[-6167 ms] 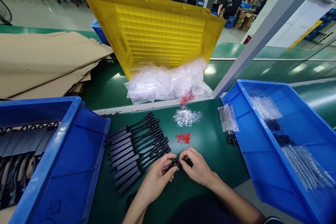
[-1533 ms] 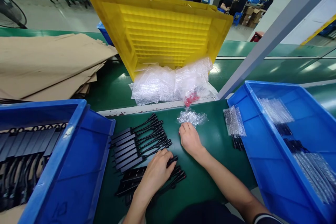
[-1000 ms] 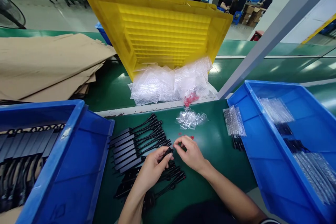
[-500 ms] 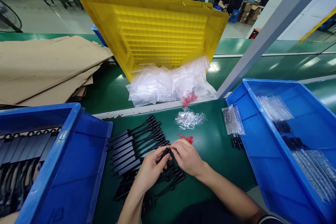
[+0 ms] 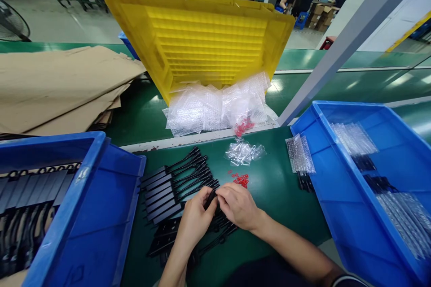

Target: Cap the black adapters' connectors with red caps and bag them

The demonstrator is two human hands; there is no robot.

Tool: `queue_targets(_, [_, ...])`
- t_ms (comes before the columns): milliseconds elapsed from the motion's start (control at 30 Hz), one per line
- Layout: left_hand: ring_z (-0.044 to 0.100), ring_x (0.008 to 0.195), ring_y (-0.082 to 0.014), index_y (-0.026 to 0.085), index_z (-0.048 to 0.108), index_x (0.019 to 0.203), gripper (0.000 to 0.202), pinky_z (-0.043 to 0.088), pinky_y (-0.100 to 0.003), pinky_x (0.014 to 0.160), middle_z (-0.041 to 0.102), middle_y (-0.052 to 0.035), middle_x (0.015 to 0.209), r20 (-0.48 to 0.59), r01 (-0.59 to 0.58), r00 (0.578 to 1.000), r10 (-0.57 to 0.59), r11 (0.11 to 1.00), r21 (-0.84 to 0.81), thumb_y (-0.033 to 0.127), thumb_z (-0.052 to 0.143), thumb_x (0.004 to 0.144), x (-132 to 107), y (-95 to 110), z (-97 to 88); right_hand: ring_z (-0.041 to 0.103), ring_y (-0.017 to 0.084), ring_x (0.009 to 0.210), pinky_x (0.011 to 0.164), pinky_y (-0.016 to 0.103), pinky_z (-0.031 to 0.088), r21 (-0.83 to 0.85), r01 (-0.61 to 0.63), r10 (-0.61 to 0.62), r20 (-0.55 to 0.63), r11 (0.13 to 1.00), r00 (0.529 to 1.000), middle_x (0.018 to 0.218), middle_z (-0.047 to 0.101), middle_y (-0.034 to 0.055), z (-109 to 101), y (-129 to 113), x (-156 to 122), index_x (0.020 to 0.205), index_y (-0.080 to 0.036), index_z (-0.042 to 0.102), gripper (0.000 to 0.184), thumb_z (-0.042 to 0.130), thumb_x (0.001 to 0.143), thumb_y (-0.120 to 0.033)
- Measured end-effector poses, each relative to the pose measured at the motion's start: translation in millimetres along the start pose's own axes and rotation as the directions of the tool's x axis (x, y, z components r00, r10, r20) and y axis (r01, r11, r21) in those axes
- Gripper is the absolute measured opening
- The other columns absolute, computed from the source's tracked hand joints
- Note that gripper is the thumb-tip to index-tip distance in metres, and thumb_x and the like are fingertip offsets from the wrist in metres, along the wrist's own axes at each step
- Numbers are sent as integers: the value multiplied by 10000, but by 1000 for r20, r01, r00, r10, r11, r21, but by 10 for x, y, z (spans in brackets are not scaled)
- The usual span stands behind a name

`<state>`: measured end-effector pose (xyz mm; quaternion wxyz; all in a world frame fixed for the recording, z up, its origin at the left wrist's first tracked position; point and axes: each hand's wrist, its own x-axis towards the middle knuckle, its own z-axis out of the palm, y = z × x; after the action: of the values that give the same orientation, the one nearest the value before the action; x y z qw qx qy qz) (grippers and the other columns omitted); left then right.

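My left hand (image 5: 197, 217) is closed around a black cable connector (image 5: 210, 198), its end pointing up and away from me. At that end, the fingertips of my right hand (image 5: 239, 206) are pinched together; what sits between them, if anything, is hidden. Under and left of my hands lie several flat black boxes with cable leads (image 5: 160, 196), side by side in a row. Small red rings (image 5: 241, 180) are scattered just beyond my right hand. Behind them is a heap of small clear plastic pieces (image 5: 243, 153).
A blue bin (image 5: 101, 202) with more black units stands at left, another blue bin (image 5: 332, 188) with bubble-wrapped units at right. Bubble bags (image 5: 195, 110) lie against a yellow crate (image 5: 208, 40). Cardboard sheets (image 5: 60, 85) and a slanting grey post (image 5: 336, 49) flank it.
My left hand has turned slightly and moved closer around the connector. My right fingertips have shifted a little left at its end. The view has moved slightly.
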<state>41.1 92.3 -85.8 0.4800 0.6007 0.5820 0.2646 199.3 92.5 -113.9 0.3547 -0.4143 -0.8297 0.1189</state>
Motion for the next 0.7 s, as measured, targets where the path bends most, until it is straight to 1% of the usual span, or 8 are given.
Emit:
queue_targets(100, [587,623,-167,218,569,804,154,456,-272,592,634,2,711,50,-91,995,84,986,139,340,482,838,-4,20,-18,607,182,837,766,295,515,-4,-141,141,-8,990,990,861,655,55,-48,88,44,998,-188,557,151,419,939,-177])
queue_targets(167, [620,705,-194,221,603,845,164,482,-295,635,669,-22,788,50,-170,985,163,958,231,347,497,850,-1,11,-18,591,193,840,765,307,503,-48,-211,210,-11,976,978,858,647,62,-88,200,85,960,-181,563,161,404,944,-160])
queue_targets(233, [636,812,-224,215,628,884,198,509,-329,702,685,-52,869,-22,-239,966,259,918,317,359,493,876,13,-29,-2,572,209,850,769,327,491,-100,-259,259,-6,961,966,873,642,72,-114,326,126,940,-177,570,177,398,945,-136])
queue_targets(300, [627,889,-241,198,638,930,230,517,-360,768,684,-77,930,-102,-289,928,358,866,407,332,452,912,33,-88,28,551,227,856,778,348,481,-156,-293,299,14,943,954,881,635,80,-116,436,161,923,-175,579,173,415,935,-122])
queue_targets(367, [615,905,-244,180,636,993,256,518,-372,788,674,-91,968,-120,-316,898,423,811,492,276,406,935,53,-146,65,529,248,871,792,373,470,-207,-308,324,45,929,945,894,621,95,-96,507,187,905,-167,591,148,452,916,-117])
queue_targets(433, [605,888,-245,167,631,1037,277,516,-371,780,662,-96,967,-88,-325,891,444,762,560,232,379,942,66,-186,102,506,263,876,796,391,460,-246,-311,338,76,918,938,910,603,112,-68,536,208,890,-157,601,127,483,896,-111])
queue_targets(533, [584,850,-249,148,634,1017,279,510,-381,766,639,-96,912,-27,-311,906,423,708,634,210,372,944,70,-212,142,482,266,863,784,397,452,-273,-306,346,113,912,931,913,581,122,-39,532,236,847,-150,604,133,489,879,-92])
queue_targets(700, [553,806,-239,153,618,936,207,495,-372,710,589,-75,863,44,-304,931,362,704,642,167,412,921,64,-225,161,464,264,857,787,394,447,-236,-296,331,121,925,936,885,568,125,-44,485,259,807,-144,582,190,431,868,-45])
